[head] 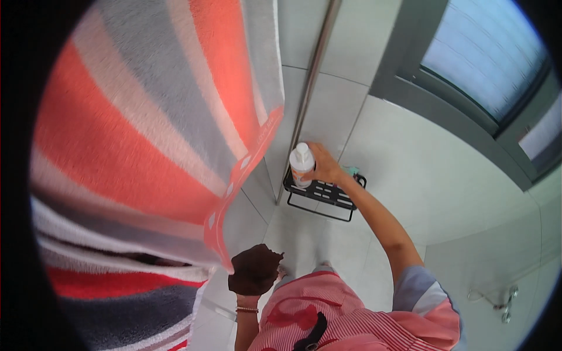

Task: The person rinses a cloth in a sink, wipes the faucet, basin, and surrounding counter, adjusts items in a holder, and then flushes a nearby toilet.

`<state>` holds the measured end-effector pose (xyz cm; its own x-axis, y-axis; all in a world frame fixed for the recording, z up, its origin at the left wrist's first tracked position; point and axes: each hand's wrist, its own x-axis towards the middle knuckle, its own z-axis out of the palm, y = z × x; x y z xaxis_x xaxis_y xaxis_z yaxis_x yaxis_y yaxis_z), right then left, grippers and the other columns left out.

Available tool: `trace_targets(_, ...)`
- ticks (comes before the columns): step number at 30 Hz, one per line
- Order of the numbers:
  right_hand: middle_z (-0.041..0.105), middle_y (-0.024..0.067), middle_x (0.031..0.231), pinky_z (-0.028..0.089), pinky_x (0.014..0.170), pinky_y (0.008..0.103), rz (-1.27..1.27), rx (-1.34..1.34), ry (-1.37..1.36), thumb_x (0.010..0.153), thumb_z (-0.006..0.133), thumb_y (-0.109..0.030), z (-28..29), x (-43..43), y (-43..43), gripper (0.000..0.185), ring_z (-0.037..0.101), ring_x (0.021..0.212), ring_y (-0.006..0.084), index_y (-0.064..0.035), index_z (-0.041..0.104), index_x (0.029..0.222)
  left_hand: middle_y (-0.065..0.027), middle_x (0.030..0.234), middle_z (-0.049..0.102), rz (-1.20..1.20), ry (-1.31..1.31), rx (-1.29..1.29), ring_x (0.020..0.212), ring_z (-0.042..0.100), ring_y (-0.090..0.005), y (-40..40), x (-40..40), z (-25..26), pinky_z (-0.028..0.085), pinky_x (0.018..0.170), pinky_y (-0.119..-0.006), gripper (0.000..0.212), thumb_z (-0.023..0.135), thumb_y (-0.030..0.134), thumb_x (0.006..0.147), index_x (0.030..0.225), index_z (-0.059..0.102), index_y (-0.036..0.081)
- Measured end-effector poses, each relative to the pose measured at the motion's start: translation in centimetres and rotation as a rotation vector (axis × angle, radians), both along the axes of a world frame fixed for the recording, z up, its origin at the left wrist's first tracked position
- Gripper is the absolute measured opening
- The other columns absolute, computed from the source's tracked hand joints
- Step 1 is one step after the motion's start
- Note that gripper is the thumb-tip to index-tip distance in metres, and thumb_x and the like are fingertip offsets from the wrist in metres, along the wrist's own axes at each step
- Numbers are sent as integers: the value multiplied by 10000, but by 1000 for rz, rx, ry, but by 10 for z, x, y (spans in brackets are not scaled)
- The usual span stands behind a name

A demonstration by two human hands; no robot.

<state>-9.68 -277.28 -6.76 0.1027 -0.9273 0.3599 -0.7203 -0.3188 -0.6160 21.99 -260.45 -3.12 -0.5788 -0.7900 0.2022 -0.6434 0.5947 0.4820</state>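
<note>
My right hand [324, 163] is wrapped around a white pump bottle [301, 163] from its right side. The bottle stands upright at the left end of a black metal wall shelf [325, 194], its label orange and white. Lower down, my left hand [248, 300] carries a dark brown cloth [256, 270], which covers the fingers so that only the wrist, with a beaded bracelet, shows. A large towel [167, 114] with coral, grey and pale stripes hangs close on the left, near the cloth.
A grey-framed window [439, 94] is at the upper right. Under the shelf runs a black rail [318, 214]. A metal strip [314, 74] goes up the tiled wall. On the far right wall sits a chrome tap fitting [507, 305]. A second striped towel [131, 307] hangs at lower left.
</note>
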Motion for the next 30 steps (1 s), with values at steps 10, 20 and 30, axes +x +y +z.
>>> trace_targets(10,527,155,1118,440,840,413,13,12,-228,538,806,-172,-18,-2,-10,777,524,1017,346,-64,401,1193,-14,825,496,732,1618,892,728,490,-124,47,-63,-104,420,558,-198,313,507,-24,593,906,488,-11)
trace_targets(20,560,158,1046,458,794,439,-43,39,-198,533,808,-242,-1,-13,-10,753,552,971,340,-53,421,1150,-94,1322,405,610,2023,823,1201,390,-264,85,-94,-124,331,999,-398,528,346,428,902,1303,369,84)
trace_targets(30,521,149,953,461,707,468,-119,-114,-86,521,801,-224,-10,11,-7,696,543,883,362,-47,416,1074,-75,1396,311,524,1933,918,1284,283,-260,76,-85,-148,205,1068,-425,597,318,493,883,1353,310,125)
